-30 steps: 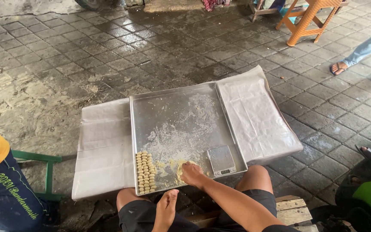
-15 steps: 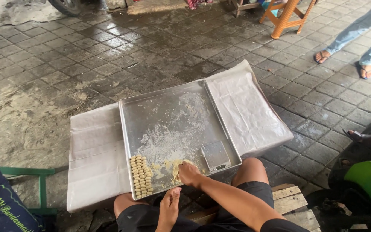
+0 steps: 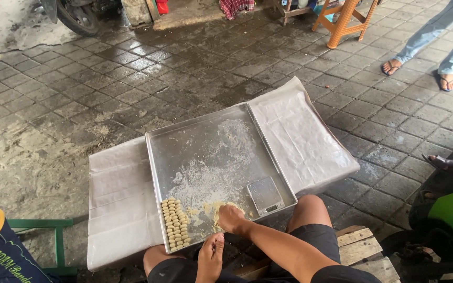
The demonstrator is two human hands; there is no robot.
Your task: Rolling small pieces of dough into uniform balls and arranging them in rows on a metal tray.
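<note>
An orange stool (image 3: 345, 18) stands at 1 o'clock, a motorbike wheel (image 3: 74, 17) at 11 o'clock, 2 sandalled feet (image 3: 418, 73) at 2 o'clock.

Silver tray (image 3: 205, 136); pale yellow dough pieces (image 3: 175, 222); white cloth (image 3: 300, 136).

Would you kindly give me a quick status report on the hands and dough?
Right hand on dough in metal tray. Left hand idle. Shaped pieces rowed left; scale right.

one metal tray (image 3: 205, 136) lay on the table; one small scale (image 3: 265, 195); two rows of dough pieces (image 3: 175, 223); one stool (image 3: 346, 18).
</note>
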